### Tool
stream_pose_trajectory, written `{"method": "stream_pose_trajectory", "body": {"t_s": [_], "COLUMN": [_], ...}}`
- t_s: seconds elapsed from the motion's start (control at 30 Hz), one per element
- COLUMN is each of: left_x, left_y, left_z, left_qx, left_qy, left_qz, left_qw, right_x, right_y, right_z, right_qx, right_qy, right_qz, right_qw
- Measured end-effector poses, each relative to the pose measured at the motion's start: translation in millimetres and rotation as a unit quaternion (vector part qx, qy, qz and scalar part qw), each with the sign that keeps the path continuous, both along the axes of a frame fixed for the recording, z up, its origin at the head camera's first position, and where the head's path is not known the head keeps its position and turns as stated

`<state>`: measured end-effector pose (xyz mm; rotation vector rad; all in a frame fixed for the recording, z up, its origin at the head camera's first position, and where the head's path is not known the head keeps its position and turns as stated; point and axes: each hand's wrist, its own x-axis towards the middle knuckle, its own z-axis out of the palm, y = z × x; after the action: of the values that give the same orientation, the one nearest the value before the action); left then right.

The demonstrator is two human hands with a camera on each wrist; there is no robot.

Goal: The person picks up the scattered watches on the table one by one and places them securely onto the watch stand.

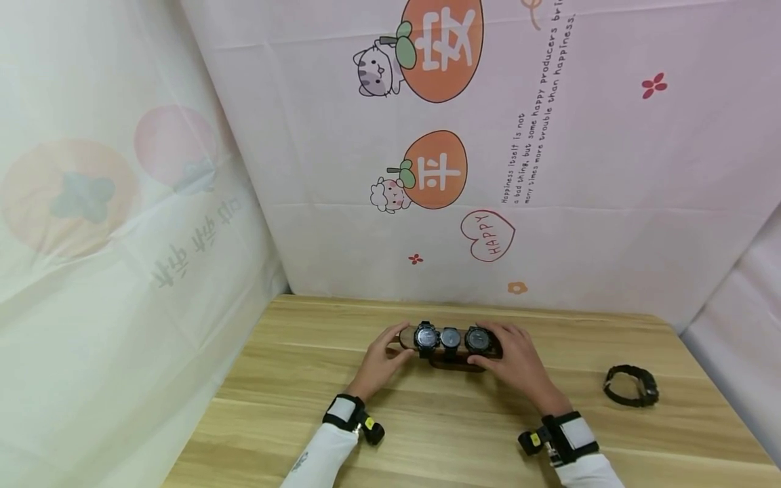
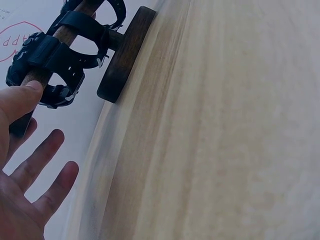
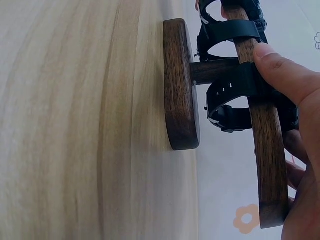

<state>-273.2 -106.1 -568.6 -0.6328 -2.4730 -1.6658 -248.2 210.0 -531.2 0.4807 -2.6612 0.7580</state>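
A dark wooden T-shaped watch stand [image 3: 180, 85] stands near the table's far edge, its bar carrying three black watches. My left hand [image 1: 377, 364] pinches the bar's left end, thumb in front and index finger behind, beside the left watch [image 1: 426, 336]; its other fingers spread free in the left wrist view. The middle watch [image 1: 450, 338] sits between the hands. On the right, my right hand [image 1: 517, 359] holds the right watch [image 1: 478, 339] on the bar, thumb [image 3: 277, 65] across its strap and fingers behind, partly hidden by the bar.
Another black watch [image 1: 631, 385], its strap closed in a loop, lies on the wooden table [image 1: 439, 434] to the right. A printed white cloth [image 1: 342, 251] hangs behind the table, and more cloth [image 1: 122, 325] hangs along the left side.
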Motion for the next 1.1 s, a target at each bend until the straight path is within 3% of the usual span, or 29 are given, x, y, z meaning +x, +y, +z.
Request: {"method": "stream_pose_trajectory", "body": {"t_s": [0.63, 0.93, 1.1], "left_x": [4.2, 10.0, 15.3], "left_y": [1, -6, -16], "left_z": [5.2, 5.5, 3.3], "left_qx": [-0.009, -0.041, -0.041], "left_qy": [0.013, 0.020, 0.019], "left_qz": [-0.013, -0.004, -0.001], "left_qw": [0.9998, 0.9989, 0.9990], "right_x": [3.5, 19.1, 30.8], "right_y": [9, 27, 37], "right_z": [6.5, 8.7, 13.7], "right_qx": [0.006, -0.003, -0.006], "right_qy": [-0.007, 0.051, 0.058], "right_qz": [0.018, 0.023, 0.015], "right_qw": [1.000, 0.998, 0.998]}}
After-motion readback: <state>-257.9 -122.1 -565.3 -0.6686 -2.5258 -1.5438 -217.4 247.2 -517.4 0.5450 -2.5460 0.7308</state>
